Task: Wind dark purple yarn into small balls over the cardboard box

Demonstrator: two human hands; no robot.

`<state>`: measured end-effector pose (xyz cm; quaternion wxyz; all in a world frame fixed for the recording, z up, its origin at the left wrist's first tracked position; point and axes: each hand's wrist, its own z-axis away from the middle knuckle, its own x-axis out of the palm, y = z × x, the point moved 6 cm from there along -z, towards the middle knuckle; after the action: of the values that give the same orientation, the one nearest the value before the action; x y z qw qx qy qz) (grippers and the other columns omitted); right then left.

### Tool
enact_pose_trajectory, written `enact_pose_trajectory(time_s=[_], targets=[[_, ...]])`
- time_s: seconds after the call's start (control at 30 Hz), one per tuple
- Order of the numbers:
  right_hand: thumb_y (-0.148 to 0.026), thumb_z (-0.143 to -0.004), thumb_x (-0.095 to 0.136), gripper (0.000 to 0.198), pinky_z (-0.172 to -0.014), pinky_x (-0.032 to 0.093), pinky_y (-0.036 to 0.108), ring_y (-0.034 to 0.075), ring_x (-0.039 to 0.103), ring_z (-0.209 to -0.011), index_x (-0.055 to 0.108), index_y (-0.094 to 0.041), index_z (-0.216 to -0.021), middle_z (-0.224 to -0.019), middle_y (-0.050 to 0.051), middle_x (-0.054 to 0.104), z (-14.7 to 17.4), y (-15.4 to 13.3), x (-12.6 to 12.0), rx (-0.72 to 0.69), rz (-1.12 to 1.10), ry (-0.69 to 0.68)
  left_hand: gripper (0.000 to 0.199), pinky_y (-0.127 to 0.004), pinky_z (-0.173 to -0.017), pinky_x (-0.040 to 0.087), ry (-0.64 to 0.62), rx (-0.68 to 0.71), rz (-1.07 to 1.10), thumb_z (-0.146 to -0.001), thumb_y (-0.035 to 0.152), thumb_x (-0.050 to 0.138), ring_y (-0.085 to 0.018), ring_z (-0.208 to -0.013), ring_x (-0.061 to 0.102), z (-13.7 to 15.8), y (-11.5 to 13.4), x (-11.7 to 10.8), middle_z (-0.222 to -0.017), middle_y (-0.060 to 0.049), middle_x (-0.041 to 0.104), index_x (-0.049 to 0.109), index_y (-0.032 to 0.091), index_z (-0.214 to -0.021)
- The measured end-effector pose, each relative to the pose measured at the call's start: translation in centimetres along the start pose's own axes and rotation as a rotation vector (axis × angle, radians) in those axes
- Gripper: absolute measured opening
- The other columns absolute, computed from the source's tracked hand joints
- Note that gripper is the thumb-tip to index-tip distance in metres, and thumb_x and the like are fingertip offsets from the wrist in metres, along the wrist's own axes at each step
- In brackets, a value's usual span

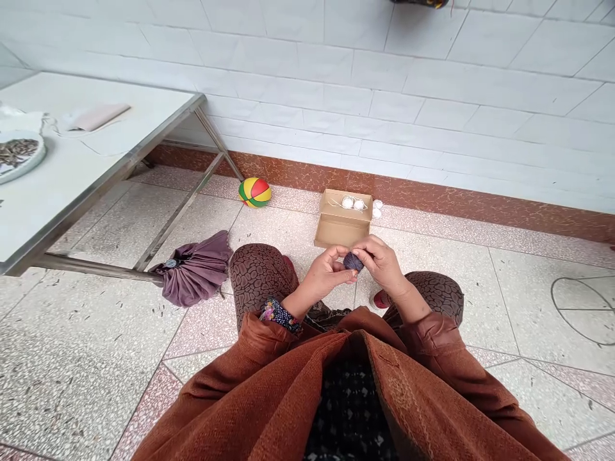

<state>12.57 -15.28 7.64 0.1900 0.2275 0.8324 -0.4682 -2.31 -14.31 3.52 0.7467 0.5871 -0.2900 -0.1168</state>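
Note:
Between my hands, above my lap, is a small ball of dark purple-grey yarn (pixel 353 261). My left hand (pixel 328 272) grips it from the left, with thumb and fingers around its side. On the upper right, my right hand (pixel 380 261) pinches at the ball with thumb and forefinger; whether a loose strand lies between them is too small to make out. Just beyond my hands an open cardboard box (pixel 342 232) rests on the floor. White balls of yarn (pixel 353 203) lie at the back of it, with loose strands trailing.
More small white balls (pixel 377 208) sit right of the box. A striped toy ball (pixel 255 192) is near the wall. At left stands a metal-framed table (pixel 158 118) with a plate (pixel 36 160) on it; a folded purple umbrella (pixel 199 269) leans by its leg.

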Motion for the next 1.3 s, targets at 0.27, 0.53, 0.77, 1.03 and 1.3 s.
enact_pose_trajectory(time_s=[0.27,0.53,0.77,1.03,1.3], targets=[[-0.038,-0.106,0.059,0.024,-0.075,0.055,0.033,0.02,0.066,-0.081,0.073,-0.025,-0.092,-0.086,0.005,0.07,0.8,0.1,-0.5,0.009,0.018,0.028,0.043,-0.026,-0.069,0.056,-0.049,0.029,-0.052,-0.077,0.037,0.085,-0.011,-0.07,0.066,0.1,0.0,0.6,-0.092,-0.001,0.071,0.065,0.018,-0.111],[-0.039,-0.104,0.057,0.024,-0.075,0.052,0.033,0.02,0.063,-0.078,0.067,-0.024,-0.088,-0.083,0.004,0.067,1.8,3.1,1.4,0.186,-0.028,0.064,0.046,-0.029,-0.077,0.054,0.03,0.069,0.02,-0.071,0.03,0.085,-0.013,-0.082,0.062,-0.3,-0.3,-0.1,-0.097,-0.001,0.067,0.059,0.021,-0.108],[-0.038,-0.105,0.052,0.028,-0.071,0.049,0.03,0.019,0.061,-0.075,0.06,-0.023,-0.082,-0.078,0.003,0.063,4.1,2.4,3.6,0.166,-0.052,-0.078,0.045,-0.028,-0.082,0.05,0.186,0.137,-0.037,-0.07,0.027,0.082,-0.016,-0.092,0.062,-0.6,-0.1,-1.8,-0.1,-0.002,0.065,0.056,0.022,-0.106],[-0.036,-0.107,0.057,0.023,-0.07,0.05,0.029,0.017,0.063,-0.074,0.07,-0.024,-0.094,-0.079,0.002,0.067,2.6,-3.0,0.9,-0.039,-0.115,-0.286,0.048,-0.026,-0.076,0.044,0.313,0.18,-0.241,-0.069,0.019,0.076,-0.015,-0.091,0.06,-0.5,0.7,-2.9,-0.105,-0.003,0.067,0.06,0.021,-0.113],[-0.042,-0.105,0.06,0.027,-0.076,0.052,0.032,0.018,0.064,-0.079,0.071,-0.024,-0.088,-0.082,0.003,0.068,-2.1,0.1,-0.5,0.01,-0.071,-0.108,0.04,-0.026,-0.071,0.044,0.095,0.142,-0.295,-0.071,0.021,0.078,-0.012,-0.076,0.056,0.1,1.0,-1.1,-0.093,0.0,0.066,0.064,0.02,-0.109]])
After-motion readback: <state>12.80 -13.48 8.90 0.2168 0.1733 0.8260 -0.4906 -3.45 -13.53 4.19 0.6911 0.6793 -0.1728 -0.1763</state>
